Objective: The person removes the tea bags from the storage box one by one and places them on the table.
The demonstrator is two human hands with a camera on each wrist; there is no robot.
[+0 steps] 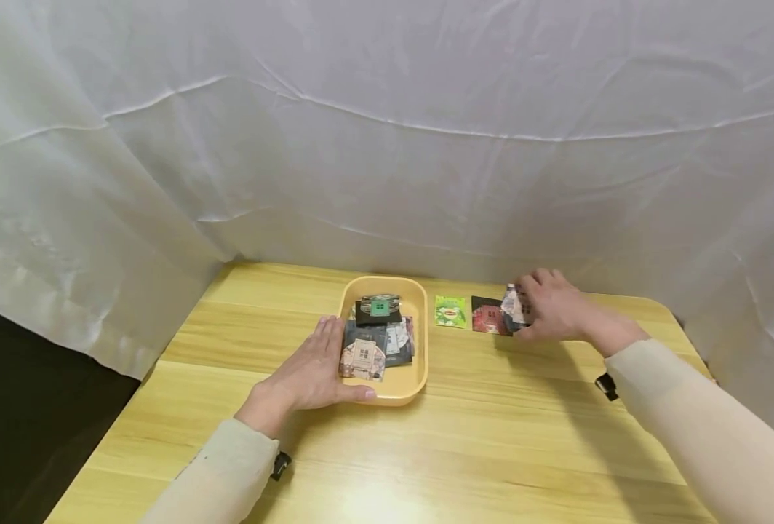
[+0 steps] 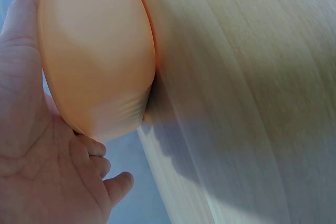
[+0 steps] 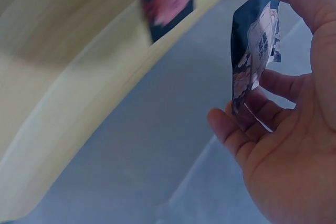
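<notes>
While the left hand [image 1: 311, 371] steadied the tray [image 1: 396, 377] straight-fingered, the right hand [image 1: 557, 309] pinched a patterned packet [image 1: 513, 310], seemingly mid-placement and next needing gentle release.

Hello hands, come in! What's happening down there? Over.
Right fingers holding dark flowered packet. Left fingers touching orange tray. Between tray and held packet: red packet, green packet.

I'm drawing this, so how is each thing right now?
Yellow tray: upright, partly filled
Tray packets: piled, overlapping
Green packet: lying flat
Red-and-black packet: lying flat
Patterned packet: held, tilted
Left grip: touching yellow tray
Right grip: holding patterned packet
Curtain: hanging, creased
</notes>
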